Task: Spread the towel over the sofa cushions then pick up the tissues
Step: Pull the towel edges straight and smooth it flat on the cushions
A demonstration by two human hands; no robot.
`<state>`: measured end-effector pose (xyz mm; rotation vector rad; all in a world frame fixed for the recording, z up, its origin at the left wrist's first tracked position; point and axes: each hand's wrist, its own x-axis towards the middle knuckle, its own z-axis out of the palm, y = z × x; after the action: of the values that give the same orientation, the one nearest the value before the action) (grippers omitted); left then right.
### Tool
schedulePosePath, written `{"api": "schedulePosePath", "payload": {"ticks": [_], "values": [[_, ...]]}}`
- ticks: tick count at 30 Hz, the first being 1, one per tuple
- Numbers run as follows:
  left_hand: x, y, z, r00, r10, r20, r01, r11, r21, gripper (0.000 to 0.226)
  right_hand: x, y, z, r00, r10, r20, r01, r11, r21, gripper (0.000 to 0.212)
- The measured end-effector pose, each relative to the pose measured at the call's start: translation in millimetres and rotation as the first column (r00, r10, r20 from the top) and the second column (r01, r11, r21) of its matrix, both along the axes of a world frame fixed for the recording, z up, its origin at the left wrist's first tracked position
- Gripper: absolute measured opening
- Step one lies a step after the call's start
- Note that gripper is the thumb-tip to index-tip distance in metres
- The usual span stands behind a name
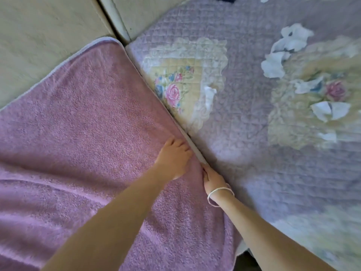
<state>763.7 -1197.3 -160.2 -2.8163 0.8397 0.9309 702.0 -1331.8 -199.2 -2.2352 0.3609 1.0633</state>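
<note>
both on the towel (82, 118): left hand (172, 157) presses flat, right hand (214, 179) pinches its edge.

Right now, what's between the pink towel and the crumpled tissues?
In the head view, the purple quilted cover lies between the pink towel and the tissues, with its flowered patch and one small white scrap on it.

I'm reading no text, label, brand, number or sign anywhere, none on the pink towel (88, 133), quilted cover (244, 55), tissues (289, 42)
</note>
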Motion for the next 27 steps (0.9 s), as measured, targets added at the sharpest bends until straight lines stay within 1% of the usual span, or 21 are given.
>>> {"api": "schedulePosePath", "payload": {"ticks": [3, 7, 10, 12, 13, 15, 17, 18, 19, 20, 21, 22, 24, 27], "values": [[-9.2, -27.0, -8.3, 0.997, -0.069, -0.027, 0.070, 0.997, 0.023, 0.037, -14.2, -11.0, -2.0, 0.998, -0.041, -0.053, 0.041, 0.999, 0.006, 0.043], [-29.7, -62.2, -19.4, 0.982, -0.137, -0.132, 0.146, 0.987, 0.066, 0.034, -22.3, -16.6, 2.5, 0.998, -0.031, -0.055, 0.029, 0.999, -0.045, 0.040], [-30.0, -69.6, -26.6, 0.976, -0.169, -0.136, 0.184, 0.977, 0.108, 0.033, -28.0, -23.3, 6.6, 0.998, 0.012, -0.057, -0.017, 0.995, -0.094, 0.036], [-26.0, -72.4, -30.3, 0.972, -0.188, -0.139, 0.204, 0.973, 0.111, 0.032, -32.3, -34.2, 7.5, 0.996, 0.000, -0.085, -0.012, 0.989, -0.145, 0.034], [-22.8, -74.1, -31.0, 0.973, -0.185, -0.140, 0.200, 0.975, 0.100, 0.032, -33.0, -39.9, 9.0, 0.995, -0.026, -0.099, 0.011, 0.988, -0.152, 0.033], [-21.0, -81.1, -33.4, 0.977, -0.146, -0.152, 0.157, 0.986, 0.063, 0.029, -37.1, -53.2, 9.6, 0.989, -0.109, -0.102, 0.097, 0.989, -0.114, 0.023], [-22.7, -86.0, -35.9, 0.987, -0.057, -0.149, 0.059, 0.998, 0.008, 0.026, -40.6, -64.6, 11.4, 0.975, -0.208, -0.082, 0.204, 0.978, -0.052, 0.039], [-24.5, -86.8, -36.3, 0.990, -0.010, -0.141, 0.009, 1.000, -0.011, 0.025, -43.3, -69.4, 11.8, 0.970, -0.230, -0.080, 0.229, 0.973, -0.017, 0.042], [-27.9, -87.8, -36.3, 0.992, 0.025, -0.126, -0.028, 0.999, -0.021, 0.024, -47.4, -74.7, 12.3, 0.972, -0.221, -0.076, 0.223, 0.975, 0.012, 0.039], [-31.7, -87.9, -36.2, 0.993, 0.057, -0.102, -0.060, 0.998, -0.028, 0.023, -52.2, -79.0, 12.5, 0.982, -0.177, -0.067, 0.178, 0.984, 0.018, 0.032], [-36.3, -88.6, -35.9, 0.993, 0.087, -0.078, -0.090, 0.995, -0.036, 0.021, -57.9, -82.4, 12.6, 0.991, -0.118, -0.061, 0.119, 0.993, 0.002, 0.022], [-40.0, -89.3, -35.6, 0.992, 0.114, -0.056, -0.116, 0.992, -0.046, 0.021, -63.5, -84.3, 12.4, 0.997, -0.062, -0.052, 0.060, 0.998, -0.036, 0.018], [-45.0, -91.1, -34.6, 0.991, 0.128, -0.024, -0.130, 0.989, -0.067, 0.020, -72.4, -84.7, 10.7, 0.999, 0.033, -0.022, -0.036, 0.985, -0.170, 0.025], [-49.3, -90.2, -31.7, 1.000, 0.029, -0.004, -0.029, 0.996, -0.084, 0.021, -76.5, -77.0, 7.8, 0.990, 0.139, 0.004, -0.127, 0.910, -0.395, 0.034]]}}
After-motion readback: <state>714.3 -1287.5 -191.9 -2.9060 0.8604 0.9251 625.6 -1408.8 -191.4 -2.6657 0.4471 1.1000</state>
